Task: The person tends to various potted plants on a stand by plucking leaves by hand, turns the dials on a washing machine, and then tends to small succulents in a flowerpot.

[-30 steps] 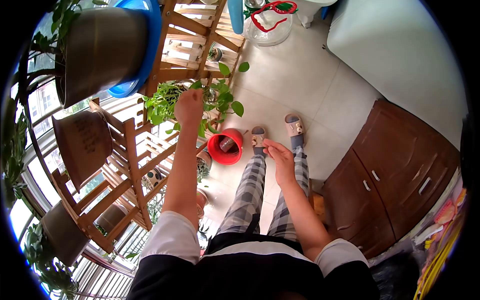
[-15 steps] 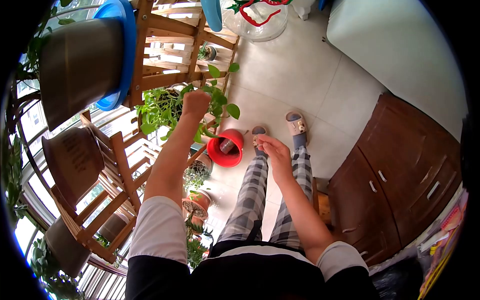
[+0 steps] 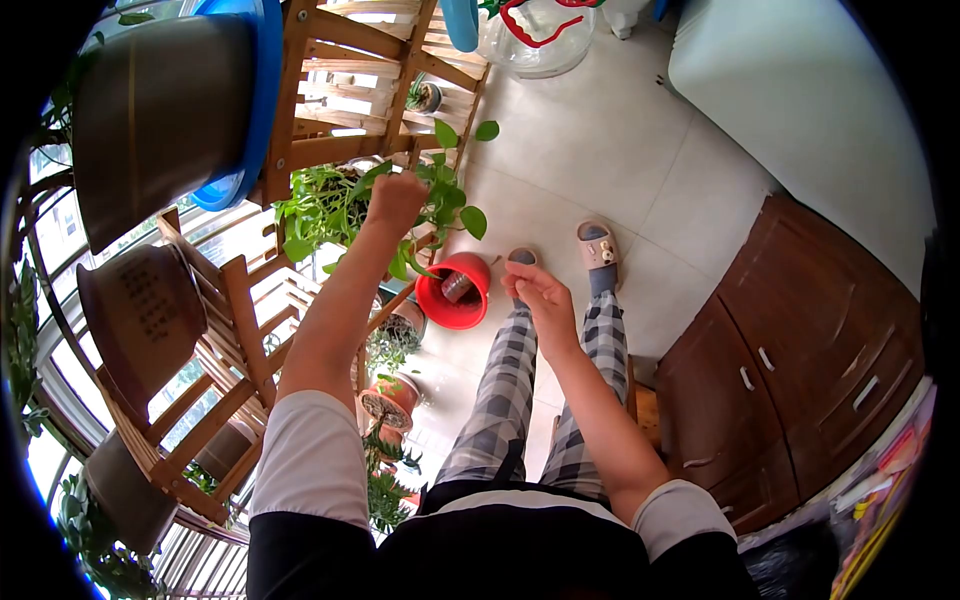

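My left hand (image 3: 398,200) is a closed fist among the leaves of a trailing green plant (image 3: 325,205) on the wooden rack. Whatever is inside that fist is hidden. Loosely bent, my right hand (image 3: 548,305) hovers above my legs with its fingers a little apart, and I make out nothing in it. Between the rack and my feet stands a red bucket (image 3: 470,318), left of my right hand. A clear bottle-like object (image 3: 456,288) lies inside it. Leafy stems hang from beside my left fist toward the bucket's rim.
Wooden plant racks (image 3: 240,310) line the left side by the window, holding large brown pots (image 3: 150,310). Smaller potted plants (image 3: 392,400) stand below. A brown cabinet (image 3: 800,350) is at right, with a pale appliance (image 3: 800,90) beyond. A clear container (image 3: 545,55) sits on the floor ahead.
The view has shifted slightly. My left fist stays among the leaves. The fingers of my right hand have spread a little from a closer, pinch-like pose.
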A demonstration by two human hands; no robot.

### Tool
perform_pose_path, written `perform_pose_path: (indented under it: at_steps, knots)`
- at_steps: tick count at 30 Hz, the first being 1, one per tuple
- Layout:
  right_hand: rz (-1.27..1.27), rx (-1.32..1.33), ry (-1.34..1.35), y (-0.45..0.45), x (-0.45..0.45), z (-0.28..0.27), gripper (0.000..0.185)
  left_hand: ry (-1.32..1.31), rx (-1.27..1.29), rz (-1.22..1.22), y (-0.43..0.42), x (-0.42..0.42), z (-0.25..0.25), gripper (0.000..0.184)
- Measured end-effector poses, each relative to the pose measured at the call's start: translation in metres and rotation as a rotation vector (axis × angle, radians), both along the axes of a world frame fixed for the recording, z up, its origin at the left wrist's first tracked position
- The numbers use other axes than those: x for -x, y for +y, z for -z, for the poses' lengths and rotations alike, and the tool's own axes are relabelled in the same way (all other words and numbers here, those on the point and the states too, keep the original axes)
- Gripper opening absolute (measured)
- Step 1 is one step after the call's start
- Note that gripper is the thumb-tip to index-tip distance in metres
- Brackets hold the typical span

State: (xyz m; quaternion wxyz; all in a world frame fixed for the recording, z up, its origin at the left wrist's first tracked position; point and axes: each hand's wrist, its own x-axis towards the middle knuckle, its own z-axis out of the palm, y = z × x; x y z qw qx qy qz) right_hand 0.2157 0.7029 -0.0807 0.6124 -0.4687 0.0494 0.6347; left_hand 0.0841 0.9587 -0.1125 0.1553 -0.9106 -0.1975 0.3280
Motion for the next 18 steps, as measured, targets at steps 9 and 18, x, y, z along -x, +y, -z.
perform_pose_path:
  at_steps: [9,18]
  knots:
    - [-0.013,0.003,0.013,-0.002,0.003,0.008,0.028,-0.662,0.184,-0.566,-0.018,0.010,-0.045,0.008]
    - [-0.045,0.003,-0.002,-0.002,0.001,0.008,0.028,-1.164,0.500,-1.271,-0.031,0.043,-0.059,0.008]
